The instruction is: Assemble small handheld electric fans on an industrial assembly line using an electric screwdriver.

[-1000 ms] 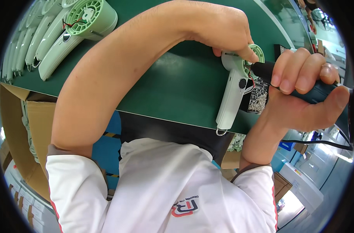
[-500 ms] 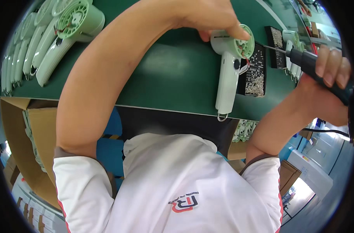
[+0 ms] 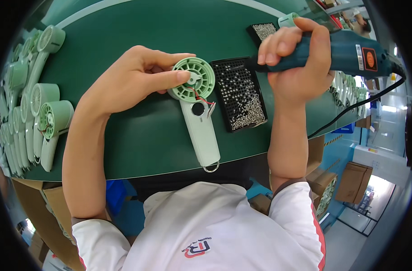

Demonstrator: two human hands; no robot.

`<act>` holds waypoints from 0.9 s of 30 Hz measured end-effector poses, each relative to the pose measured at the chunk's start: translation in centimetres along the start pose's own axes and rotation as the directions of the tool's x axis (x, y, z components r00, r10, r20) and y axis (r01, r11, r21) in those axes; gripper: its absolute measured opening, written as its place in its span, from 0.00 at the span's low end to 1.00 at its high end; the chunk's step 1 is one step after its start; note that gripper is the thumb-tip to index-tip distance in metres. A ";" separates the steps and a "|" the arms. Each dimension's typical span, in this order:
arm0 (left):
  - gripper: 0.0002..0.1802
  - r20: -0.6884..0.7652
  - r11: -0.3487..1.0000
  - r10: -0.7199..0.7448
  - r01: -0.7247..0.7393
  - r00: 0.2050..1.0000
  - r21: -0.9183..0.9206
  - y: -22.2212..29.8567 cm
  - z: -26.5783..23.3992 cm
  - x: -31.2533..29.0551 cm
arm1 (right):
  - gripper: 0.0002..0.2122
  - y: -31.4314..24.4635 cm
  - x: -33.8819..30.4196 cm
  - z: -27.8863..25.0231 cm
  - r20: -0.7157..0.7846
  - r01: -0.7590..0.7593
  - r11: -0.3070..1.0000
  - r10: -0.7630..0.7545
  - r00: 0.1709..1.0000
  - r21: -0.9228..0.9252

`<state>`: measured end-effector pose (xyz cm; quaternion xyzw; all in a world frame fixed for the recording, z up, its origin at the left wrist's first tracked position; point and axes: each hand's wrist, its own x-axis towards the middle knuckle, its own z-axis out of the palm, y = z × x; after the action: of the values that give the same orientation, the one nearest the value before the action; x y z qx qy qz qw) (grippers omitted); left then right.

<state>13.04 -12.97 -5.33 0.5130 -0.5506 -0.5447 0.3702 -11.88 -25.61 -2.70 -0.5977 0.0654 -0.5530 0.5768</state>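
Note:
My left hand (image 3: 140, 79) grips the round head of a pale green handheld fan (image 3: 201, 135), thumb on the hub and fingers behind. The fan's open, vaned face is up; red wire and a small metal-looking piece stick out near its neck. Its handle points toward me and ends in a metal loop at the table edge. My right hand (image 3: 301, 65) is wrapped round a dark teal electric screwdriver (image 3: 350, 52) with a black cable. The driver's nose is over the upper right part of a black perforated tray (image 3: 221, 101) holding small silver screws (image 3: 251, 112); its bit is hard to make out.
Many similar fans (image 3: 21, 117) stand crowded at the left of the green table (image 3: 138, 149). A second screw tray (image 3: 250, 31) and another fan part (image 3: 287, 19) lie beyond my right hand, with more fans (image 3: 346, 90) at the right. Cardboard boxes (image 3: 61, 207) stand below the table edge.
My right hand has brought the screwdriver in from the right to over the screw tray. The view has shifted, so the fan appears lower and further left, still in my left hand.

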 end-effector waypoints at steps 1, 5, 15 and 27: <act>0.24 -0.020 1.000 -0.001 0.001 1.000 0.005 -0.1 -0.1 0.0 | 0.19 0.0 0.3 0.2 0.008 0.030 0.999 -0.029 1.000 -0.031; 0.24 -0.017 0.999 0.023 -0.024 1.000 -0.039 -0.5 -0.1 0.2 | 0.18 0.2 1.0 0.0 0.019 0.068 0.998 -0.068 0.998 -0.009; 0.24 -0.005 0.999 0.034 -0.034 0.999 -0.032 -0.7 -0.2 0.1 | 0.15 3.9 2.3 2.2 0.061 0.045 0.516 -0.187 0.980 0.856; 0.26 -0.005 0.998 0.028 -0.028 1.000 -0.063 -0.7 -0.1 0.2 | 0.13 3.8 2.3 2.1 0.056 0.032 0.559 -0.139 0.989 0.829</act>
<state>13.25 -13.11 -6.07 0.4944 -0.5396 -0.5553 0.3950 -7.33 -27.17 -3.63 -0.2919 -0.2629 -0.5114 0.7643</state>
